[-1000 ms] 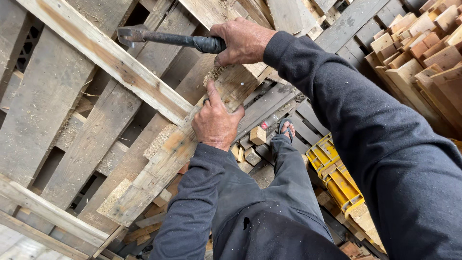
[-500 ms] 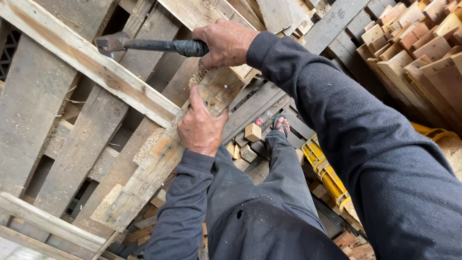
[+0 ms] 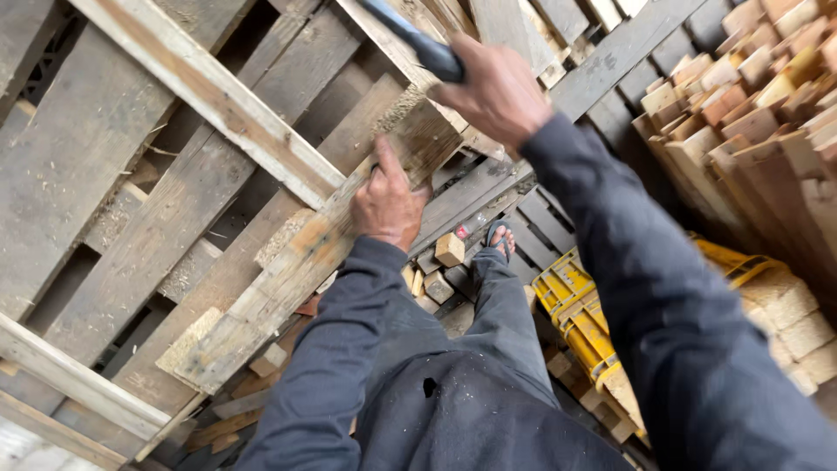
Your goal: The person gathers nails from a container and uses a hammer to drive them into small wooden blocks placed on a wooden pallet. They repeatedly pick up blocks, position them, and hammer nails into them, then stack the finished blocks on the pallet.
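My left hand (image 3: 386, 205) grips the edge of a weathered wooden pallet board (image 3: 296, 262) that slants from lower left up to the top centre. My right hand (image 3: 497, 92) is closed around the dark handle of a hammer (image 3: 418, 39), raised near the top edge; the hammer's head is out of view. The board belongs to a grey wooden pallet (image 3: 131, 174) that stands tilted in front of me. A pale crosswise slat (image 3: 218, 96) runs over the pallet's boards.
Small wood blocks (image 3: 449, 249) lie on the floor by my sandalled foot (image 3: 497, 237). A yellow pallet jack (image 3: 575, 323) sits at my right. Stacked cut timber pieces (image 3: 750, 105) fill the right side. More pallets (image 3: 602, 44) lie behind.
My right hand has swung the hammer up and to the right, so its head has left the view. The left hand stays on the board.
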